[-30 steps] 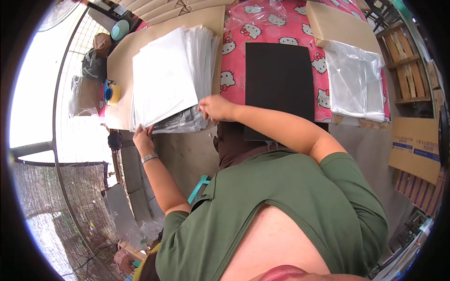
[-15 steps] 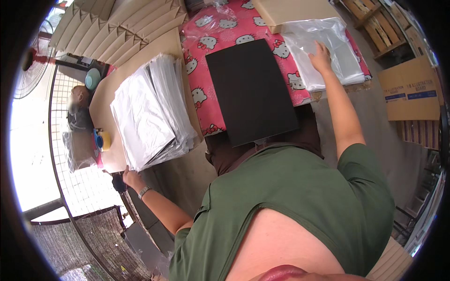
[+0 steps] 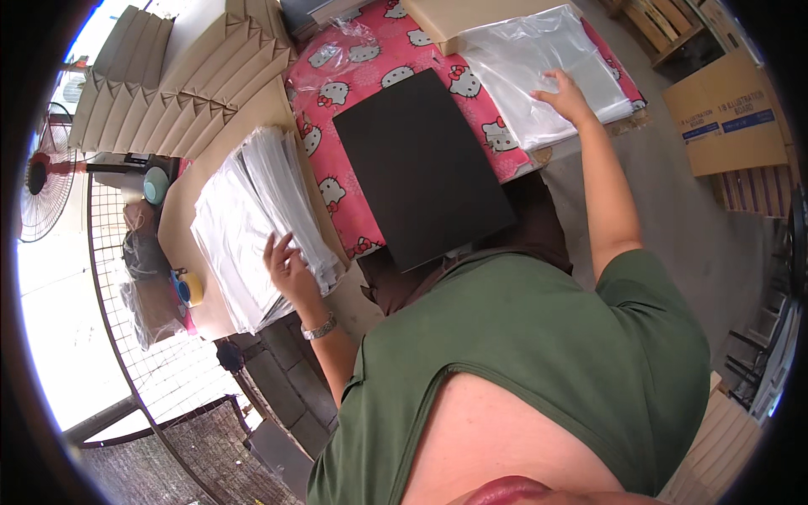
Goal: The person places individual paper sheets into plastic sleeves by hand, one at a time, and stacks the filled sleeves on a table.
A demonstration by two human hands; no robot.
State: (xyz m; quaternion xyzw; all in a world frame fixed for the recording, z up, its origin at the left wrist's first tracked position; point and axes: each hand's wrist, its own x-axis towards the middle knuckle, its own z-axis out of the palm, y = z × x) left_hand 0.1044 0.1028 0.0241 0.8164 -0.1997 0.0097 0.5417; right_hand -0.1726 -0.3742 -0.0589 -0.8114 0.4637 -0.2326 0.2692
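Observation:
A large black board (image 3: 425,168) lies in front of me on a pink table cover (image 3: 345,93) with white cat faces. To its right, my right hand (image 3: 566,99) rests over a stack of clear plastic sleeves (image 3: 530,59), fingers apart and nothing gripped. On the left lies a thick pile of plastic-wrapped sheets (image 3: 244,219). My left hand (image 3: 289,268), with a metal watch on the wrist, is above the near right part of that pile. Its fingers are spread and hold nothing; whether they touch the pile I cannot tell.
Folded brown cartons (image 3: 185,93) are stacked at the far left. A tape roll (image 3: 187,288) stands at the table's left edge, near a fan (image 3: 42,172). A brown box (image 3: 488,18) sits behind the sleeves. Further right is a large carton (image 3: 724,118) beside the grey floor.
My left hand has moved from the near edge of the left table up and right, over the wrapped pile. The right hand stays at the sleeves. The whole view has shifted slightly.

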